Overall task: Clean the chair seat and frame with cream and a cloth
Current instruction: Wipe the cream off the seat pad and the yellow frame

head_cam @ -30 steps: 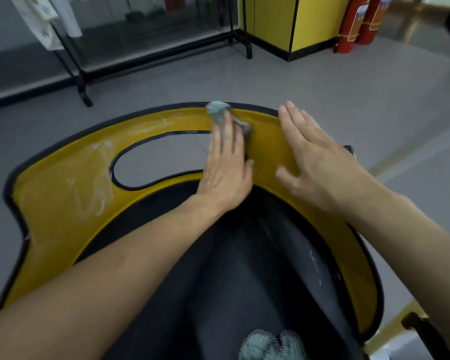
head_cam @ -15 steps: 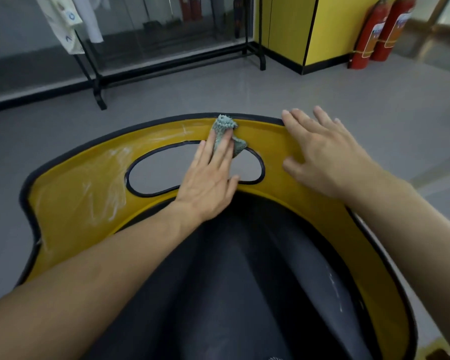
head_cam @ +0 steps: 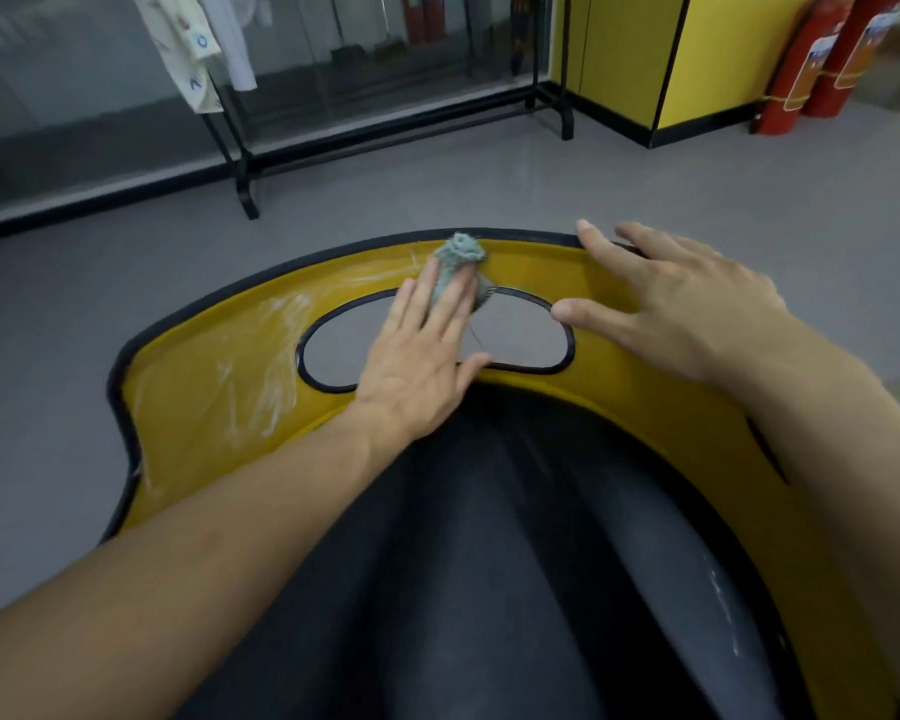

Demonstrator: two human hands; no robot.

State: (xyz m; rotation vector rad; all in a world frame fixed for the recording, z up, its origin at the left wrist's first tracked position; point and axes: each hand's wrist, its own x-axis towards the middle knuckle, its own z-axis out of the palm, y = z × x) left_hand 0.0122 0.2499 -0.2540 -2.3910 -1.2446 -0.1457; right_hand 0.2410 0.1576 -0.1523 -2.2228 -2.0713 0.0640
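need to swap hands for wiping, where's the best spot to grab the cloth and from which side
Probably the bunched tuft of the cloth that sticks out past the fingertips of the left hand, at the top rim of the yellow backrest. The rest is pinned under those fingers. Pinch it from above and from the right, where the right hand rests on the backrest.
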